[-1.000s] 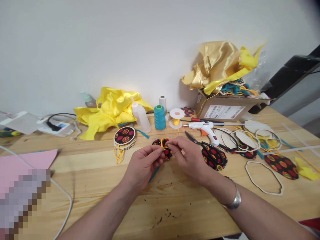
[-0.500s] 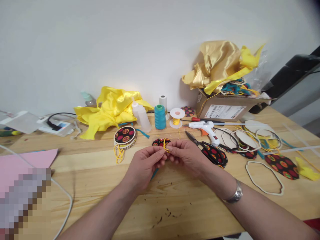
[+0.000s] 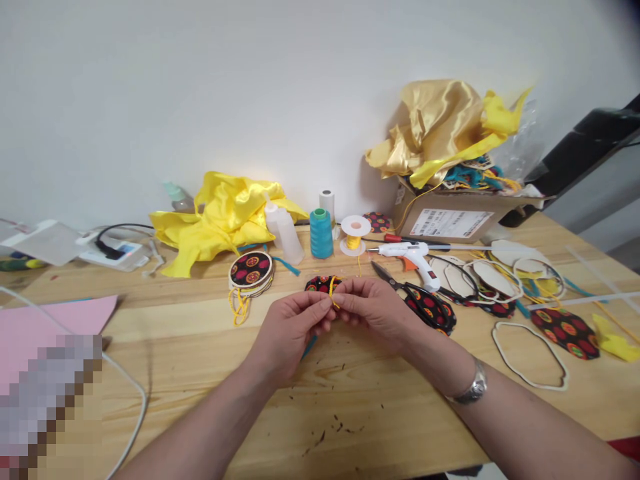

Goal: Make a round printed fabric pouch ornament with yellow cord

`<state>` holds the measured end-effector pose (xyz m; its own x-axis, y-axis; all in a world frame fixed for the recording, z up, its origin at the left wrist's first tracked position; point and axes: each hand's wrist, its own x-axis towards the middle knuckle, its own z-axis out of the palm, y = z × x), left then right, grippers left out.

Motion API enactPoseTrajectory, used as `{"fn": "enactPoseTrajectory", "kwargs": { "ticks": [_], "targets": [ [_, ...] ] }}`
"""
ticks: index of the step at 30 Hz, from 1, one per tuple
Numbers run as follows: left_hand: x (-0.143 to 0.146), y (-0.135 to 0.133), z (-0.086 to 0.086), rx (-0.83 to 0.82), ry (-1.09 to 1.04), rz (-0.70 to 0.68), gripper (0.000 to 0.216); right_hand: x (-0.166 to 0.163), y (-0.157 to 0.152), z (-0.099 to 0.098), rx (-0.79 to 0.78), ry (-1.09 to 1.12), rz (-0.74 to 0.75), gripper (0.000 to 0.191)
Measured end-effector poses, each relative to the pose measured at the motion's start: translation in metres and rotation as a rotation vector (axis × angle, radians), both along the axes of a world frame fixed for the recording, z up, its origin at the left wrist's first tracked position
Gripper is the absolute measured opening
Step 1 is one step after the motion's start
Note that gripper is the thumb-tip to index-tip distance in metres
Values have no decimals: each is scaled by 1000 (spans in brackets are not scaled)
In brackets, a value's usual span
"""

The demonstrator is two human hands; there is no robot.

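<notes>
A loop of yellow cord point(image 3: 333, 285) is pinched between the fingers of both my hands at the middle of the table. My left hand point(image 3: 296, 325) is closed on it from the left. From the right, my right hand point(image 3: 373, 303) closes on the same cord, thumb and forefinger meeting the left ones. Just behind the fingertips shows a dark patterned fabric piece point(image 3: 319, 284), partly covered by the hands. A blue strip point(image 3: 309, 347) sticks out below my left hand. The exact shape of the cord inside the fingers is hidden.
Black scissors point(image 3: 417, 297) and a white glue gun point(image 3: 413, 257) lie right of the hands. Behind stand a yellow cord spool point(image 3: 354, 244), a teal thread cone point(image 3: 321, 235) and plastic bottles. Left is a patterned round stack point(image 3: 251, 269); right, wooden frames point(image 3: 531, 383) and a cardboard box point(image 3: 445, 213).
The yellow loop between my fingertips looks slightly narrower. Both hands keep nearly the same place and grip; the whole view has shifted a little.
</notes>
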<state>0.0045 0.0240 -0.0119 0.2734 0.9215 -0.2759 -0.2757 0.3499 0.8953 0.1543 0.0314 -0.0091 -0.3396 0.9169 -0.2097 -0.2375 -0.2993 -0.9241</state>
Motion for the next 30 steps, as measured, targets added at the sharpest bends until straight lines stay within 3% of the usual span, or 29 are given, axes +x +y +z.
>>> {"fn": "enactPoseTrajectory", "kwargs": {
  "ticks": [8, 30],
  "targets": [
    [0, 0, -1, -8, -7, 1, 10, 3, 0, 0, 117, -116, 4, 19],
    [1, -1, 0, 24, 48, -23, 9, 2, 0, 1, 122, -137, 6, 18]
  ]
}}
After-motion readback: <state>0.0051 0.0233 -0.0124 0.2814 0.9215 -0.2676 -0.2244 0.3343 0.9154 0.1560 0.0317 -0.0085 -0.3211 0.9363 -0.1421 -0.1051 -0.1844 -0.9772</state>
